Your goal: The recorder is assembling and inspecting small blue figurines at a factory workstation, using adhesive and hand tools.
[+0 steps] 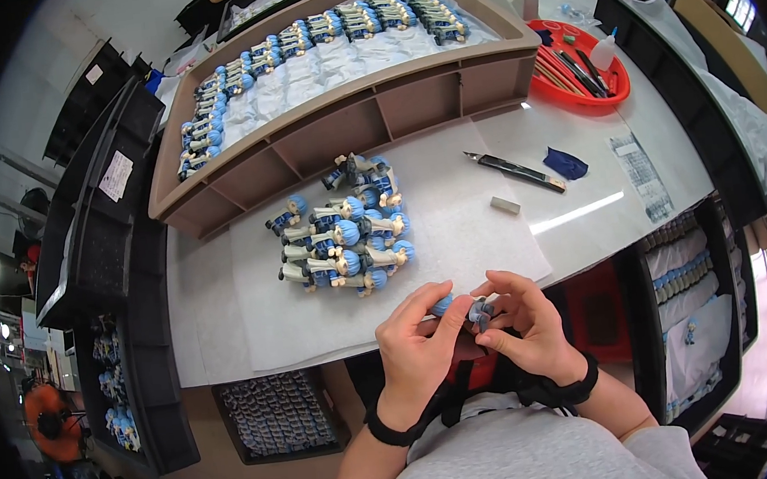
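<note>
Over the table's near edge, my left hand point(416, 338) and my right hand point(530, 327) hold one small blue-haired figurine point(479, 313) between them. Its blue hair shows between the left thumb and index finger, while the right fingertips grip its other end. The fingers hide much of its body. A stacked pile of similar figurines point(346, 234) with blue hair and pale and dark blue clothes lies on white paper point(458, 251), ahead and left of my hands. A craft knife point(515, 171), a grey block point(505, 205) and a dark blue scrap point(565, 163) lie beyond them.
A large brown crate point(337, 138) with rows of figurines on white wrap stands at the back. A red tray point(587, 100) of pens and a small bottle sits at the back right. Black crates point(104, 211) stand left and right; another point(276, 416) holds parts below the table.
</note>
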### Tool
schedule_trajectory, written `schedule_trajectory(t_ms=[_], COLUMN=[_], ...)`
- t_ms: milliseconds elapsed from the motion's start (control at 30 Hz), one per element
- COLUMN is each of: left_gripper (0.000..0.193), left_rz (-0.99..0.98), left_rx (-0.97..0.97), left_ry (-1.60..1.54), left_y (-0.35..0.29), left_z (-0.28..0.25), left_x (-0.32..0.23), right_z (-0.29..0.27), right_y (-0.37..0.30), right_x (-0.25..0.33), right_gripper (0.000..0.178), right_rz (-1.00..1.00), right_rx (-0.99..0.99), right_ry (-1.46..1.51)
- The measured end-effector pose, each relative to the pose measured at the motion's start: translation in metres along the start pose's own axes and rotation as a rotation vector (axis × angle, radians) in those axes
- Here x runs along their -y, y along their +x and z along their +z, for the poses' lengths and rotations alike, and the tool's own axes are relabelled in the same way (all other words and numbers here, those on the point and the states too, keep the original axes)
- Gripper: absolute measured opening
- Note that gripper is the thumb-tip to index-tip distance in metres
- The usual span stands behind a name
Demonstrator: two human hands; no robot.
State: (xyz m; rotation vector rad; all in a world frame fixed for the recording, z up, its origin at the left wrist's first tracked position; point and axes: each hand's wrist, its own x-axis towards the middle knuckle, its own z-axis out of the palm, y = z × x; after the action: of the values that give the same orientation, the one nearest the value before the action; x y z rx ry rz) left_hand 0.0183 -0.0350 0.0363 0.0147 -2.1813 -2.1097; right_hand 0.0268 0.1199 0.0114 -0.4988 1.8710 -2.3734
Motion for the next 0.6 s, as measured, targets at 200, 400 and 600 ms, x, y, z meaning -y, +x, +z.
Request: schedule_trajectory(t_ms=[200, 400, 600], left_gripper=[0.020, 0.019, 0.019], left_rz=[0.202, 0.245, 0.271], left_rx=[-0.120, -0.196, -0.243], left_ry=[0.218, 0.319, 0.354], left_y=[0.004, 0.008, 0.013], left_z=[-0.002, -0.007, -0.009], left_x=[0.001, 0.010, 0.015], right_z=[-0.002, -0.011, -0.040], right_y=[-0.001, -0.002, 0.002], right_x=[0.004, 0.008, 0.022], right_gripper=[0.059, 0.049, 0.041], right_rz=[0.040, 0.049, -0.011], right_rx=[-0.006, -0.072, -0.219], right_ry=[-0.016, -0.105, -0.156])
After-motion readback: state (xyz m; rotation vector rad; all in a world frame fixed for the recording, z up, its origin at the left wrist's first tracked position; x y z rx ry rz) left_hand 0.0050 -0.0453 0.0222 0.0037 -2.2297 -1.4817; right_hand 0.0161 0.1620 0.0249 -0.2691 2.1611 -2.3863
